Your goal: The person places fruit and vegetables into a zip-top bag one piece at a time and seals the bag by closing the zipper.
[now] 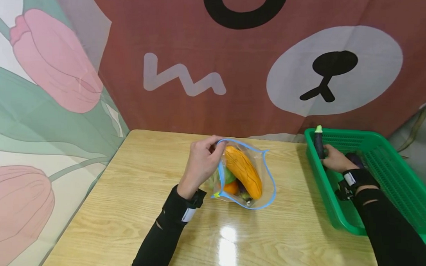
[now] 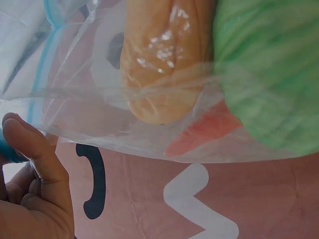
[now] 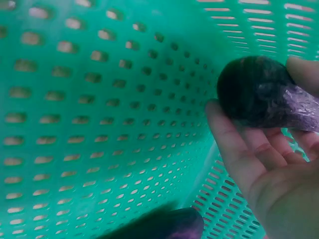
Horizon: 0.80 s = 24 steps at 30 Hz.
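Observation:
My left hand (image 1: 201, 160) pinches the blue-edged rim of a clear zip bag (image 1: 269, 174), which stands on the table with its mouth spread. Inside the bag lie a long yellow-orange vegetable (image 1: 245, 171), a round pale-green vegetable (image 2: 271, 74) like a cabbage and a tapered orange-red piece (image 2: 207, 130). Something dark at the bag's bottom is partly hidden. Over at the green basket (image 1: 354, 133), my right hand (image 1: 335, 159) grips a dark purple eggplant (image 1: 318, 142) near the left wall, its light green stem end pointing up. A second dark purple vegetable (image 3: 174, 226) lies in the basket.
The basket has slotted walls and stands at the right side of the wooden table (image 1: 126, 208). Behind the table's far edge hangs a printed cloth (image 1: 185, 112) with a brown bear face. A flower-patterned cloth (image 1: 54, 143) covers the left side.

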Each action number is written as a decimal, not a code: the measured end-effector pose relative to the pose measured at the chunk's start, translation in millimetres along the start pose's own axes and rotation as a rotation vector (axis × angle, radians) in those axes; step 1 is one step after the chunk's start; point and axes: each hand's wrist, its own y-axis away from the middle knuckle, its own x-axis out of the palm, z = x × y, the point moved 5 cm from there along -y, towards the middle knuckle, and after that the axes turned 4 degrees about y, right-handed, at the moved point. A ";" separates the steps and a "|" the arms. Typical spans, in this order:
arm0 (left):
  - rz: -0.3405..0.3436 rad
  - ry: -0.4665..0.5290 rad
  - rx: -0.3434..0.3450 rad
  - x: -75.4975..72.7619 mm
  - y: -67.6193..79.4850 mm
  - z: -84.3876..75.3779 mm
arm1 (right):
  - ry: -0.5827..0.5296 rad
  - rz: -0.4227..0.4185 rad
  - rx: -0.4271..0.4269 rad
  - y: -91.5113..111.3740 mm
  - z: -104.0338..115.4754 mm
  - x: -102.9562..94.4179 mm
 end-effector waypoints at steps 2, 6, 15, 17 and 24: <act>0.002 0.007 -0.005 0.5 0.2 0.1 | 0.002 -0.009 -0.001 5.5 2.3 -0.2; 0.006 0.012 -0.011 1.0 1.1 -0.7 | 0.030 -0.039 0.020 16.4 6.8 -2.8; 0.005 0.001 0.008 3.8 0.6 -3.6 | 0.075 -0.170 0.026 45.1 37.6 -20.0; 0.003 -0.005 0.014 4.9 0.7 -3.0 | 0.093 -0.210 0.011 52.5 49.1 -24.7; -0.004 -0.003 0.037 8.0 -0.1 -3.1 | 0.055 -0.332 -0.094 86.0 106.7 -42.8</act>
